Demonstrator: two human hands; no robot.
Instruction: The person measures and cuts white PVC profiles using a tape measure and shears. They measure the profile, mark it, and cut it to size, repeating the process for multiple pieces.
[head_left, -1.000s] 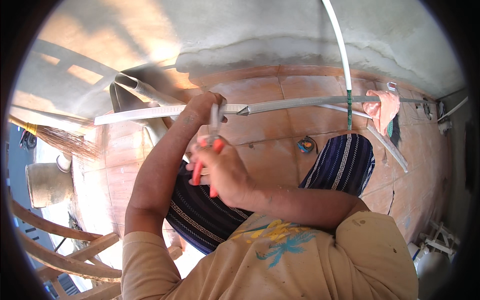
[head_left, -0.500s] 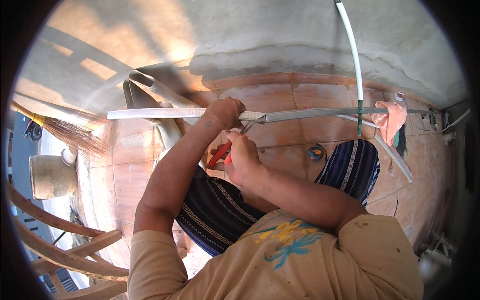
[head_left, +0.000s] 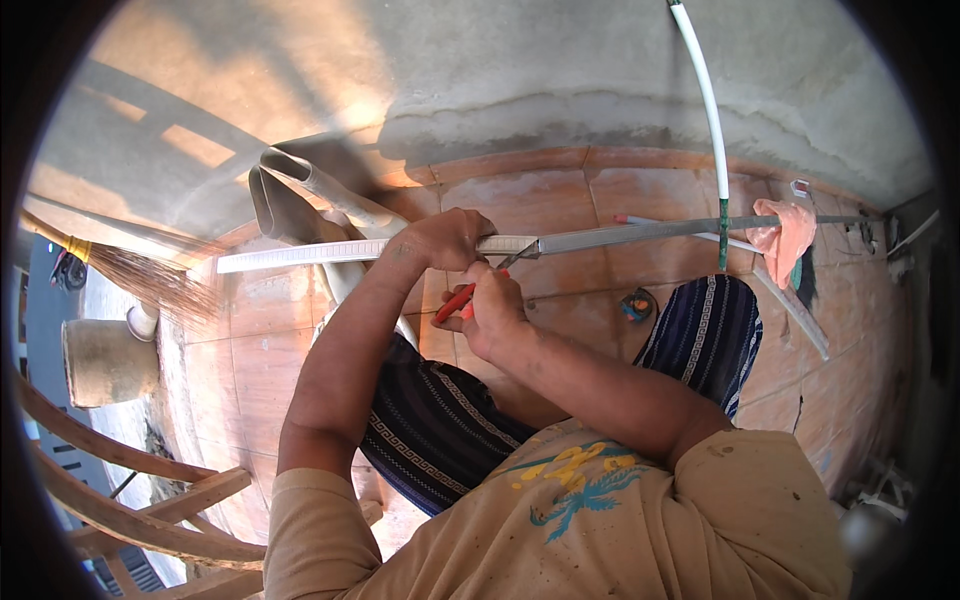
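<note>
A long, narrow metal channel strip runs crosswise in front of me; its left part is pale with a row of small marks, its right part grey. My left hand is closed around the pale part, just left of where the two parts meet. In my right hand are red-handled snips, gripped with the fingers round the handles. The metal jaws of the snips touch the strip at that meeting point, right of my left hand. Whether the jaws bite into the metal, I cannot tell.
Folded grey sheeting leans by the wall behind the strip. A broom and curved wooden furniture are at left. A white pipe rises at right near a pink cloth. A small tape roll lies on the tiles.
The strip's left end has dropped slightly. The snips have shifted a little right along the strip, and their red handles look closer together.
</note>
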